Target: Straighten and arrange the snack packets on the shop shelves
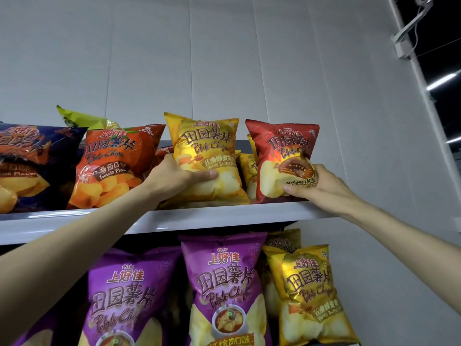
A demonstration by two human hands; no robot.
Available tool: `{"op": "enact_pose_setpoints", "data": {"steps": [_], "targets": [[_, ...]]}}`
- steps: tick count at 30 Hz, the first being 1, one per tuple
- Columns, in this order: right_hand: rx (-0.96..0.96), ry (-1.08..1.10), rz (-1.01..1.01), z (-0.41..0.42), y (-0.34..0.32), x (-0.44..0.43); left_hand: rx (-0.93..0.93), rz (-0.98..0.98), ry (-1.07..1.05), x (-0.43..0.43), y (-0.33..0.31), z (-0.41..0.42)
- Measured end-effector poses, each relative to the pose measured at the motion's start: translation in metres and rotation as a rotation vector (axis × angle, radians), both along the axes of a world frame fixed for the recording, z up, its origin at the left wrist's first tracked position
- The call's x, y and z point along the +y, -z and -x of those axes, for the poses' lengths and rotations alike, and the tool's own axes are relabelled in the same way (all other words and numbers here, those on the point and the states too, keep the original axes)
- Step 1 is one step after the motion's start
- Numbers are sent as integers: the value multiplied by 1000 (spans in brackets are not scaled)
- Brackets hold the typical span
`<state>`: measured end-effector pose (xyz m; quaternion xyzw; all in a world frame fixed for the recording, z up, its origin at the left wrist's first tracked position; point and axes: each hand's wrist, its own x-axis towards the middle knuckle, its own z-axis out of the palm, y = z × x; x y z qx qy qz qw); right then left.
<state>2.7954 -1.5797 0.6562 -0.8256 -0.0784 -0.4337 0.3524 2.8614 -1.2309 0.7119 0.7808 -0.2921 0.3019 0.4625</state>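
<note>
Left hand (174, 179) gripping yellow packet (204, 143), right hand (318, 188) gripping red packet (282, 146), upper shelf (224, 216)

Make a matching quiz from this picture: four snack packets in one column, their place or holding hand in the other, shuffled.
1 upper yellow packet
2 red packet
3 right purple packet
4 orange tomato packet

A below the white shelf
B gripped by the right hand
C gripped by the left hand
D next to the dark blue packet

Pairs: 1-C, 2-B, 3-A, 4-D

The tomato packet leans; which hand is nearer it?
Left. Left hand grips the yellow packet beside the tomato packet; right hand grips the red packet, farther right.
</note>
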Motion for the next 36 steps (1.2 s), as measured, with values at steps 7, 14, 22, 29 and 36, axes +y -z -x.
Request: {"op": "enact_pose_setpoints", "data": {"steps": [7,14,22,29,36], "targets": [[-64,-48,26,-5,3,22,-228,333,166,8,-22,62],[-97,-133,190,-20,-5,89,-341,443,184,19,-45,127],[-119,-118,293,-9,1,93,-302,190,261,-41,-30,127],[-200,-438,-151,31,24,5,-193,125,92,-115,-28,74],[-142,-78,-113,-1,13,-20,-82,-28,-91,-183,7,43]]}}
